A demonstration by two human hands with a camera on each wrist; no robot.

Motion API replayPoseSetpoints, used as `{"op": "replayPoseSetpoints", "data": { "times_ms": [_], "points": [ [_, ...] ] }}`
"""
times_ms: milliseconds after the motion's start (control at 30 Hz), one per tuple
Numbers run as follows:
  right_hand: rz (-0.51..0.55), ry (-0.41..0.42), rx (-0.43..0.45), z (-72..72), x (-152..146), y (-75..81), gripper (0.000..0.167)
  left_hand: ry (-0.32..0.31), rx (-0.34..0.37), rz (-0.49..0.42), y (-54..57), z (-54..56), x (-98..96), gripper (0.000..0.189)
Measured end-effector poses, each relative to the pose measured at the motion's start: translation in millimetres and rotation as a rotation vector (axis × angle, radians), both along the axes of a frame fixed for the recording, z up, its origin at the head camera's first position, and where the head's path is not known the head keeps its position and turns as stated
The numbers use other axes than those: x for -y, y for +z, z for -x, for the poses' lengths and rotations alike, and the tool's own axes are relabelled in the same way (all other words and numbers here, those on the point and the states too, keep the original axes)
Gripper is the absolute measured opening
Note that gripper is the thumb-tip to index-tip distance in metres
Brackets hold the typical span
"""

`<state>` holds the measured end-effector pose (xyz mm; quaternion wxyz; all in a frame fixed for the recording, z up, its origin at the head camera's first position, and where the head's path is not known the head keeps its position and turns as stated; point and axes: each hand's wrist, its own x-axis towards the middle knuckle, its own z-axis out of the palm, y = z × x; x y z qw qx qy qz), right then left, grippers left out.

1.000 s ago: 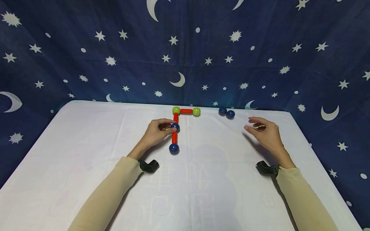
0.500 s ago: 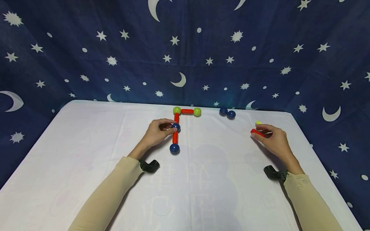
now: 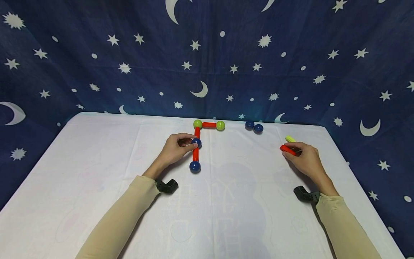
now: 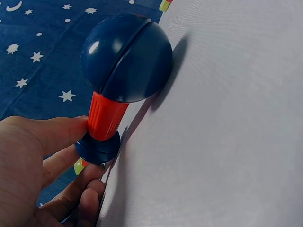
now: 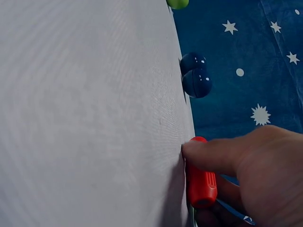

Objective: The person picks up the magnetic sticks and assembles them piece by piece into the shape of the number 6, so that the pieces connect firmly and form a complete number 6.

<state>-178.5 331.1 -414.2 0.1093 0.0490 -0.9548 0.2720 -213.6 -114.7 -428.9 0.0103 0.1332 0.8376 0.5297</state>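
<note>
Fingers (image 3: pixel 185 135) of the left hand (image 3: pixel 172 150) pinch a blue ball (image 3: pixel 197 142) set between 2 red rods (image 3: pixel 195 155). The right hand (image 3: pixel 307 159) grips another red rod (image 3: pixel 287 149) near a yellow rod (image 3: pixel 289 138).

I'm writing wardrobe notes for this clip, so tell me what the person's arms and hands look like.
Plain beige fabric long sleeves end near the wrists, each with a curved black bracket, seemingly plastic, at its cuff. The left hand and right hand are ungloved; no cables show.
</note>
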Motion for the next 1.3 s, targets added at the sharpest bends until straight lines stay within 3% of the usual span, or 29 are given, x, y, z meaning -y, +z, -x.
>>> {"op": "replayPoseSetpoints", "data": {
  "times_ms": [733,1300],
  "points": [
    [0.054,0.057,-0.068,2.8,5,7.0,0.030,-0.004,-0.002,-0.010,0.6,0.8,-0.2,0.031],
    [0.129,0.124,-0.056,22.9,40,26.9,0.030,-0.007,-0.003,-0.011,0.3,0.5,0.1,0.031]
  ]
}}
